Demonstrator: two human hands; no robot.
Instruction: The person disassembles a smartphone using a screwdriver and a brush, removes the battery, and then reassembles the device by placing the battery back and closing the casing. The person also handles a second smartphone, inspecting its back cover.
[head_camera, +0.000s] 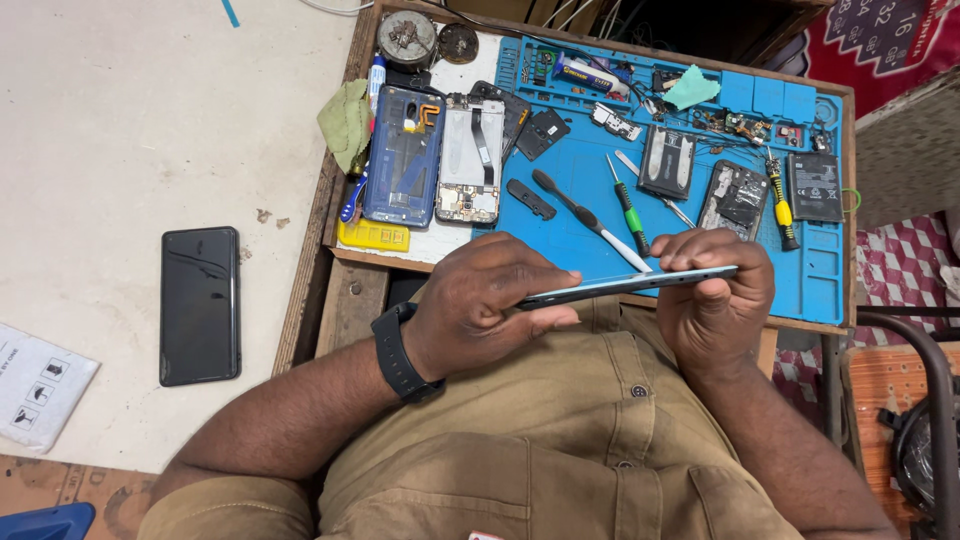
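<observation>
Spanning both hands edge-on above lap, just below desk (590, 200) edge: slim phone (630, 285), long axis left-right, left hand (480, 310) & right hand (715, 295) fingers each clenched on one end, equally near.

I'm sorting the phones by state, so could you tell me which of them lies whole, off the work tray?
The black phone lying flat on the pale floor beside the tray, closed and intact. The blue phone and the opened one lie on the tray with their insides showing.

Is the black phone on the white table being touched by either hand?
No. The black phone lies alone on the white table, while the left hand and right hand hold a thin phone edge-on.
</observation>
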